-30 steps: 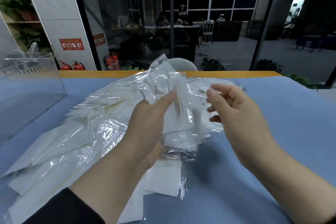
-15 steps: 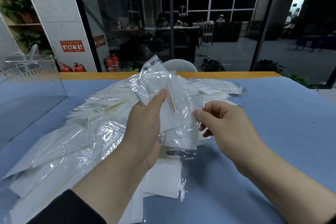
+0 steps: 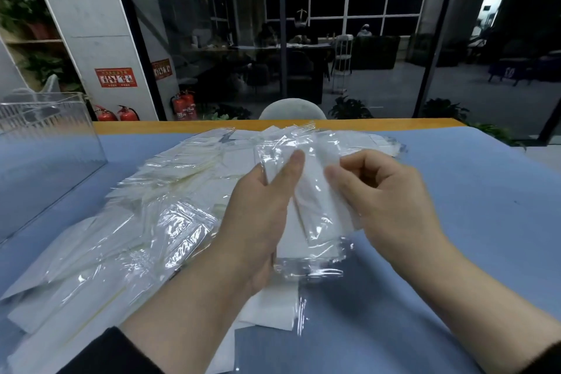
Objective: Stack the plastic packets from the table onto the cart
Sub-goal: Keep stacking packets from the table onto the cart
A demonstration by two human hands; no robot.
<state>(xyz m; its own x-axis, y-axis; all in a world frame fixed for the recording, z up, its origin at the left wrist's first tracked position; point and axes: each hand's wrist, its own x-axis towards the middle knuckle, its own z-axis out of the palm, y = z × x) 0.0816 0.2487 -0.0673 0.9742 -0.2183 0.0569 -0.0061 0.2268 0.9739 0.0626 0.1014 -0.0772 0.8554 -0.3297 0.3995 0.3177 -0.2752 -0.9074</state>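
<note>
A sprawl of clear plastic packets with white inserts covers the left and middle of the blue table. My left hand grips a small bundle of packets lifted above the pile, thumb across its front. My right hand pinches the right side of the same bundle with curled fingers. The packets' lower clear ends hang crumpled below both hands. No cart is in view.
A clear acrylic box stands at the table's left. The table's wooden far edge runs in front of a glass wall, with a grey chair back just beyond. Blue table surface shows at right.
My right hand has moved left and taken hold of the bundle's right side. The bundle has dropped slightly and now sits flatter between both hands.
</note>
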